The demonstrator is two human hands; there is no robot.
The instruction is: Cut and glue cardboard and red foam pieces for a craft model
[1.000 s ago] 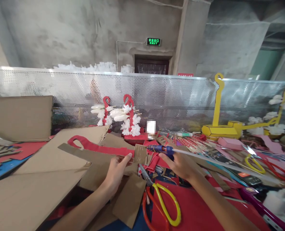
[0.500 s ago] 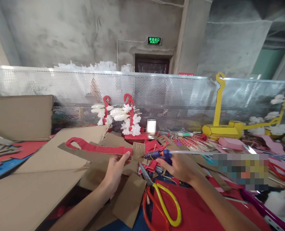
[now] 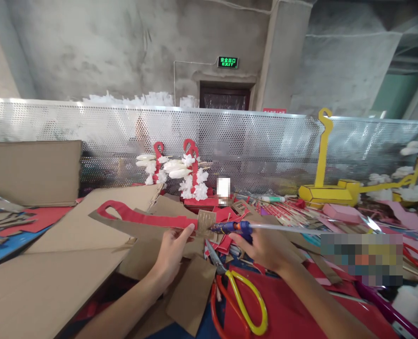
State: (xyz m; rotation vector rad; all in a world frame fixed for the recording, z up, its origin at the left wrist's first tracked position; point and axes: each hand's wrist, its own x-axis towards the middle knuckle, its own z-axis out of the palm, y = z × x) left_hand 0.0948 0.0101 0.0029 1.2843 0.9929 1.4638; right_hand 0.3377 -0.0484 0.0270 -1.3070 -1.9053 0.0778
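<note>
One red cardboard strip (image 3: 141, 219), one glue gun (image 3: 235, 228): your left hand (image 3: 172, 249) is pinching the strip; your right hand (image 3: 265, 247), at 3 o'clock, is gripping the gun.

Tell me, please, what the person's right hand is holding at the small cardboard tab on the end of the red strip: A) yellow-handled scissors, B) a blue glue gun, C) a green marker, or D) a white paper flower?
B: the right hand grips a blue glue gun with its nozzle at the cardboard tab, while the left hand holds the red strip; the scissors lie untouched on the table.
</note>
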